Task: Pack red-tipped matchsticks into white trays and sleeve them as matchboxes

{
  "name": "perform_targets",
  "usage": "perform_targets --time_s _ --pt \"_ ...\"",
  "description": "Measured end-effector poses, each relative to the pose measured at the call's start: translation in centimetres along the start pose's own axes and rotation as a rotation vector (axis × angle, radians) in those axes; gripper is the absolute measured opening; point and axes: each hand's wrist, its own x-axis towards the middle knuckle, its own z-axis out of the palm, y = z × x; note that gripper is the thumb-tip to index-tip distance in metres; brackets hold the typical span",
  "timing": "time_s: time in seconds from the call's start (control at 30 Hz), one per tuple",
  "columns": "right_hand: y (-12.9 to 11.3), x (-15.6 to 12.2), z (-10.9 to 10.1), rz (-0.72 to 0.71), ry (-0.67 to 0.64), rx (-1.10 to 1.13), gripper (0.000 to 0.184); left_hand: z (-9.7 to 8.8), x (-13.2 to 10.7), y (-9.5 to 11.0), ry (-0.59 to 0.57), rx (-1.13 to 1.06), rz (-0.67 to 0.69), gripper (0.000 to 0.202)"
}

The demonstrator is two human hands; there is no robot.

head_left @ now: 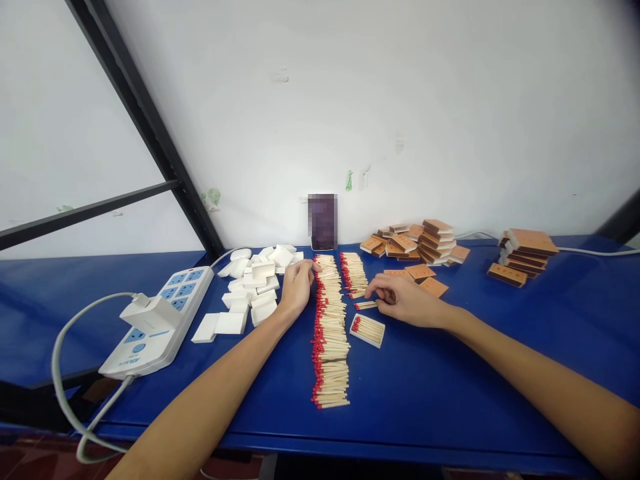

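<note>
Head view. The left hand, fingers curled, rests its fingertips on the far end of the long row of matches. The right hand, just right of that row, touches a few loose matches with bent fingers. Whether either hand pinches anything cannot be told. A filled matchbox tray lies beside the row, near the right wrist.

A sweeping forearm would likely scatter the row or tip the tray. The row's near end approaches the front edge of the desk; bare room lies to its right.
</note>
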Motion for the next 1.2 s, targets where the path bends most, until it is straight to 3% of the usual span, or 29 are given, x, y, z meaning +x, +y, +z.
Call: perform_targets --time_s 0.17,0.43,0.73,0.9,1.0,1.2 --pt "-0.7 -0.2 -0.2 0.022 0.002 0.072 0.015 0.0 0.0 0.1 0.002 0.005 0.002 0.031" --pt "-2.8 -0.5 -0.7 0.038 -0.146 0.14 0.012 0.0 0.0 0.0 -0.005 0.008 0.001 0.031" --pt "-2.5 -0.5 -0.1 0.053 -0.127 0.167 0.015 0.0 -0.2 0.2 -0.005 0.011 -0.002 0.03" --pt "-1.9 -0.4 0.0 0.071 -0.066 0.191 0.028 0.0 -0.1 0.2 -0.012 0.011 0.005 0.03" --pt "-1.2 -0.3 0.1 0.069 0.006 0.097 0.031 0.0 -0.1 0.2 -0.013 0.013 0.008 0.031" --pt "-0.7 -0.1 0.1 0.033 -0.012 -0.038 0.035 0.0 -0.2 0.3 -0.01 0.012 0.002 0.031"
